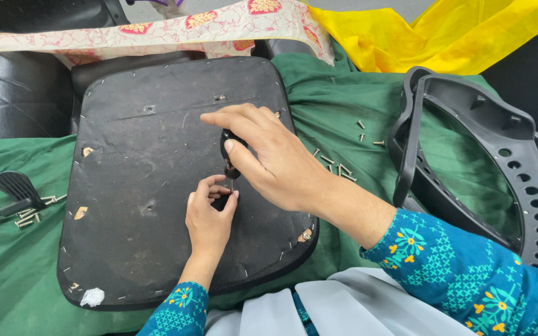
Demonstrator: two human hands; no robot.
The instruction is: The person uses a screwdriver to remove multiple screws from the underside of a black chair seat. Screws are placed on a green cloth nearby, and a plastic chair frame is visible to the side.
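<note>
Two hands meet at my seat base's [157,180] centre: right hand [269,158] clamped on a screwdriver [226,149], left hand [210,214] pinching its tip at six o'clock; screw-driving underway, I judge, needing steady downward pressure.

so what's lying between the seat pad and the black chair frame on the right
In the head view, loose screws lie scattered on the green cloth between the seat pad and the chair frame; otherwise only cloth.
</note>
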